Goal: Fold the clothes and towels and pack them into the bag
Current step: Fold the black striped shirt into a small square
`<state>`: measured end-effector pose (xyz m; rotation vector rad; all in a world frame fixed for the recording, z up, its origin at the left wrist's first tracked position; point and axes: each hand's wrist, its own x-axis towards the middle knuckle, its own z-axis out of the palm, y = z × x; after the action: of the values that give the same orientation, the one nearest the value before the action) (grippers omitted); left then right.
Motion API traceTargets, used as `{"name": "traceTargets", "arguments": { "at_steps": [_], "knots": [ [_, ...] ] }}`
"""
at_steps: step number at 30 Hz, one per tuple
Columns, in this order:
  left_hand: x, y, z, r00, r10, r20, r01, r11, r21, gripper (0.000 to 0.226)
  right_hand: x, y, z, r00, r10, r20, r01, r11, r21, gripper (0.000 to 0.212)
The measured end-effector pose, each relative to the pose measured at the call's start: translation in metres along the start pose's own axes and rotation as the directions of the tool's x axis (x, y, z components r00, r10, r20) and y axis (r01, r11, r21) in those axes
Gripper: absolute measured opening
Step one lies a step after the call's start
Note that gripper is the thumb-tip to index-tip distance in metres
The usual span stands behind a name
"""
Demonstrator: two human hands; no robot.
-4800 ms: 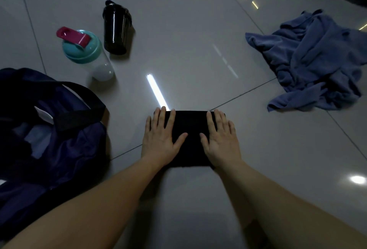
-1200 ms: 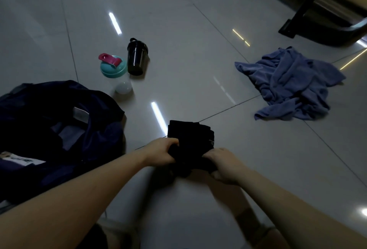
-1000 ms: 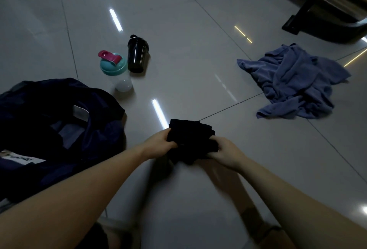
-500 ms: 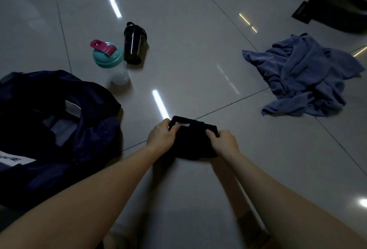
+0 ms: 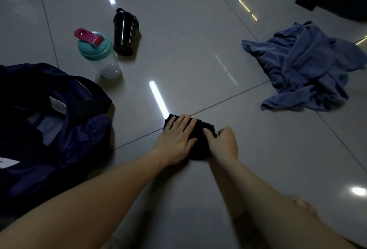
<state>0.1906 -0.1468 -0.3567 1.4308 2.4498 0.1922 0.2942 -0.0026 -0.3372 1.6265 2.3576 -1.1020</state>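
Lying on the tiled floor [image 5: 198,60]: folded black garment [image 5: 200,150], under both hands. Left hand [image 5: 174,139] flat, fingers straight, pressing its left half; right hand [image 5: 222,143] curled, gripping its right edge. Navy bag [image 5: 69,139] nearby, left.

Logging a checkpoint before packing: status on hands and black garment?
Left hand flat, pressing folded black garment. Right hand grips its right edge. Bag open at left, nothing between; blue towel unfolded.
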Motion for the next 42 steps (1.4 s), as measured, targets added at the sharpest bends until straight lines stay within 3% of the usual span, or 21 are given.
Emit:
{"name": "traceTargets", "arguments": {
  "at_steps": [2, 5, 8, 10, 14, 17, 21, 24, 27, 31, 33, 39, 42],
  "knots": [
    [0.004, -0.001, -0.003, 1.0, -0.005, 0.025, 0.005, 1.0, 0.001, 0.067, -0.004, -0.003, 0.0, 0.998, 0.055, -0.038, -0.053, 0.997, 0.055, 0.063],
    [0.004, 0.001, -0.004, 0.997, -0.032, 0.07, 0.032, 0.999, -0.005, 0.075, -0.005, -0.013, 0.004, 0.975, 0.203, 0.087, -0.217, 0.953, 0.214, 0.06],
    [-0.002, 0.004, -0.005, 0.994, -0.064, 0.085, 0.067, 0.997, -0.035, 0.086, -0.002, -0.022, 0.002, 0.904, 0.298, 0.307, -0.422, 0.737, 0.528, 0.048],
    [-0.01, 0.006, -0.005, 0.992, -0.086, 0.091, 0.092, 0.994, -0.057, 0.086, -0.003, -0.025, -0.002, 0.872, 0.273, 0.408, -0.478, 0.658, 0.582, 0.038],
    [-0.022, 0.013, -0.005, 0.979, -0.145, 0.146, 0.152, 0.987, -0.042, 0.08, -0.008, -0.024, -0.005, 0.899, 0.14, 0.415, -0.349, 0.801, 0.485, 0.019],
    [-0.028, 0.014, -0.019, 0.963, -0.172, 0.208, 0.191, 0.979, -0.073, 0.069, -0.016, -0.028, -0.005, 0.899, 0.032, 0.437, -0.227, 0.888, 0.4, 0.028],
    [-0.031, 0.0, -0.052, 0.907, -0.244, 0.342, 0.359, 0.872, -0.332, 0.055, -0.027, -0.042, -0.014, 0.893, -0.148, 0.425, 0.023, 0.958, 0.285, 0.023],
    [-0.043, -0.014, -0.095, 0.881, -0.239, 0.408, 0.452, 0.682, -0.576, 0.084, -0.039, -0.076, -0.045, 0.79, -0.327, 0.518, 0.194, 0.936, 0.295, 0.019],
    [-0.064, -0.023, -0.151, 0.91, -0.163, 0.382, 0.402, 0.57, -0.717, 0.097, -0.056, -0.125, -0.089, 0.63, -0.459, 0.626, 0.353, 0.888, 0.296, 0.019],
    [-0.088, -0.037, -0.225, 0.923, -0.016, 0.385, 0.342, 0.495, -0.799, 0.056, -0.094, -0.191, -0.131, 0.479, -0.56, 0.676, 0.518, 0.802, 0.297, 0.02],
    [-0.101, -0.041, -0.258, 0.926, -0.003, 0.377, 0.332, 0.481, -0.812, 0.047, -0.113, -0.221, -0.146, 0.427, -0.607, 0.67, 0.55, 0.763, 0.34, 0.022],
    [-0.149, -0.049, -0.337, 0.943, -0.272, 0.193, 0.305, 0.469, -0.829, 0.035, -0.14, -0.285, -0.158, 0.376, -0.763, 0.525, 0.556, 0.639, 0.531, 0.028],
    [-0.179, -0.06, -0.371, 0.897, -0.44, 0.043, 0.257, 0.439, -0.861, 0.017, -0.16, -0.327, -0.146, 0.359, -0.812, 0.46, 0.515, 0.583, 0.628, 0.031]
  ]
}}
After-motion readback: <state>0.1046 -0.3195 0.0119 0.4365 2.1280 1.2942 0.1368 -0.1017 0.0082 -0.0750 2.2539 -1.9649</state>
